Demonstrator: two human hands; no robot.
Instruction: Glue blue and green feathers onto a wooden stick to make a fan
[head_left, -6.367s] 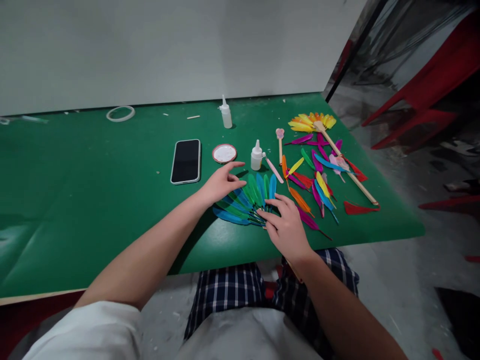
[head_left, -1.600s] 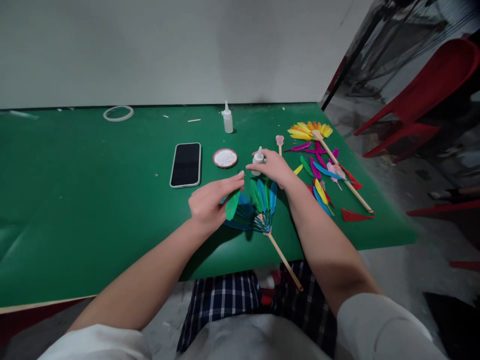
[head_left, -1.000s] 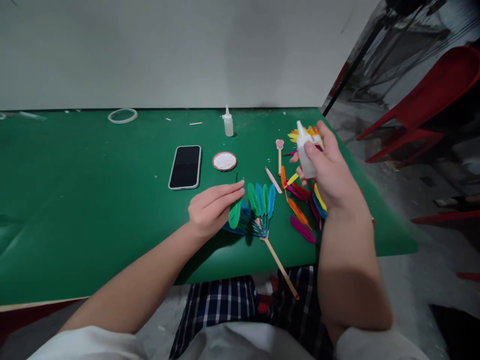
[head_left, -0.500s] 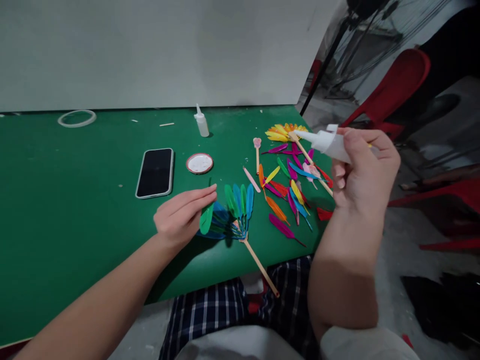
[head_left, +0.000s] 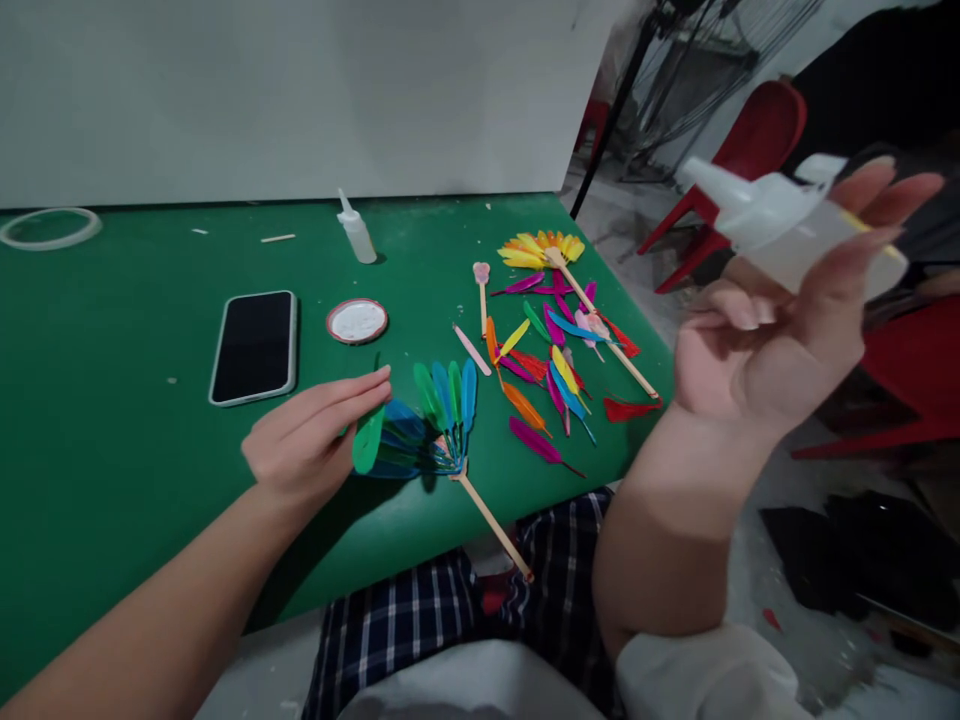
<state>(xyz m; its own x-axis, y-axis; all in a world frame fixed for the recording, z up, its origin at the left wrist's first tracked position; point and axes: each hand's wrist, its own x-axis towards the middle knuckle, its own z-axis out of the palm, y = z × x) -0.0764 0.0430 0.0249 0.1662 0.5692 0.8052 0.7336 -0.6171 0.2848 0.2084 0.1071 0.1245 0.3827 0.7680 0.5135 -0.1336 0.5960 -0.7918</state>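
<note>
My left hand (head_left: 319, 430) pinches a green feather (head_left: 368, 438) by its quill, above the table's near edge. Just beside it lies a feather fan (head_left: 448, 400) of blue and green feathers on a wooden stick (head_left: 495, 525); the stick's end juts past the table edge. My left hand hides part of the fan's left side. High on the right, my right hand (head_left: 780, 330) grips a translucent glue bottle (head_left: 795, 235) with a white nozzle, which points to the left and is well away from the fan.
Loose coloured feathers (head_left: 532, 410) and red tassels (head_left: 630, 410) lie right of the fan, with a yellow feather fan (head_left: 541, 250) behind. A phone (head_left: 255, 347), a round lid (head_left: 358, 322) and a second glue bottle (head_left: 357, 235) stand or lie farther left. Red chairs (head_left: 765, 130) are beyond the table.
My right hand has lifted the glue bottle up and to the right, turning so the palm shows. My left hand keeps its pinch on the green feather. The whole view has shifted slightly.
</note>
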